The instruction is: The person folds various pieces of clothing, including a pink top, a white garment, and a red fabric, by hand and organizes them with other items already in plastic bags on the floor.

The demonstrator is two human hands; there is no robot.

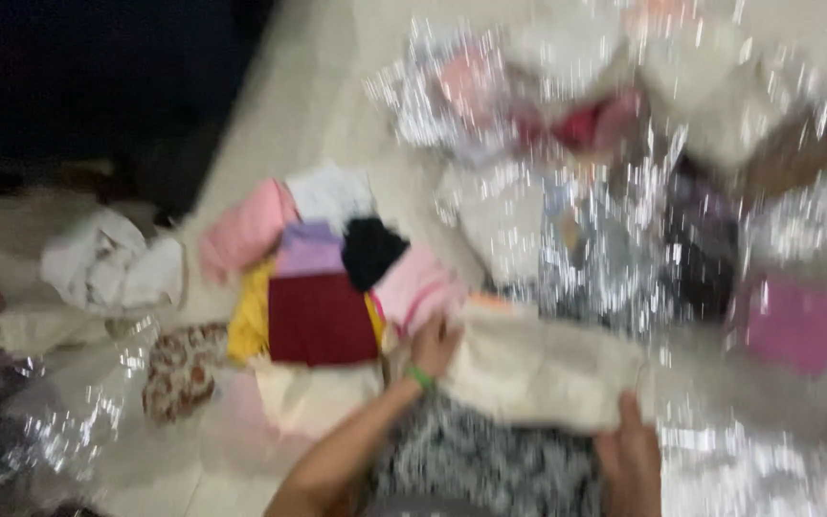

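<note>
Two hands hold one cream cloth (538, 373) at lower centre of the head view. The left hand (435, 347), green band at the wrist, has its fingers closed on the cloth's left edge; the right hand (630, 450) pinches its lower right corner. Judged step: folding or smoothing; it calls for even tension. Folded cloths, a maroon one (321, 319) among them, lie just left on the floor; shiny plastic-wrapped bundles (624, 172) crowd the upper right.

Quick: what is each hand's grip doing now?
Left hand: grip closed on the cream cloth.
Right hand: grip closed on the same cloth.
</note>
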